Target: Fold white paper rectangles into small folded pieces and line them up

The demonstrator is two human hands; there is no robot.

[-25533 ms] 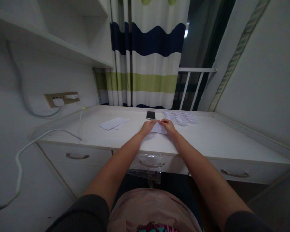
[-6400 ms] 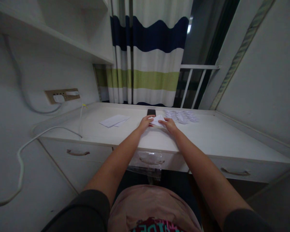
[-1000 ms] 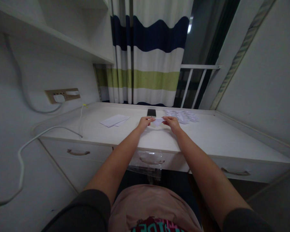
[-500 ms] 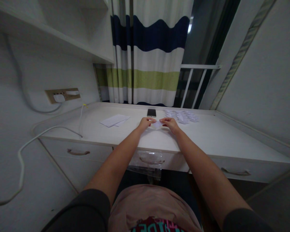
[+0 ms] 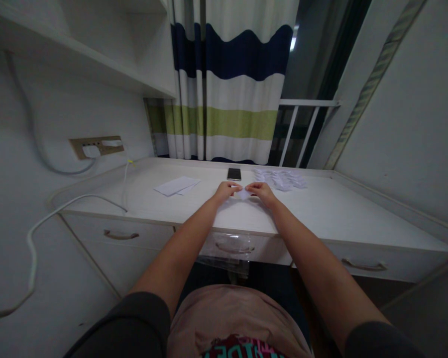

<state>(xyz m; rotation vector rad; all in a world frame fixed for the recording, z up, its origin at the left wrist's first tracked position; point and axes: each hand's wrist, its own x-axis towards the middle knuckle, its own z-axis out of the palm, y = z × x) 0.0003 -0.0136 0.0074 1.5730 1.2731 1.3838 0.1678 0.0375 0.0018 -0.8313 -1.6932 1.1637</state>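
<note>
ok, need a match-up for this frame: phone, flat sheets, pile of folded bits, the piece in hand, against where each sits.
1. phone
2. flat white sheets
3. pile of small folded papers
4. small paper piece

A. pinched between left hand and right hand
B. far side of the desk, right of the phone
C. on the desk, left of both hands
D. straight beyond both hands, mid-desk

Pairs: 1-D, 2-C, 3-B, 4-A

Both your arms stretch straight ahead, bare forearms converging. Your left hand and right hand sit low and close together, knuckles up. The fingers of each are pinched and point inward, their tips almost meeting.
</note>
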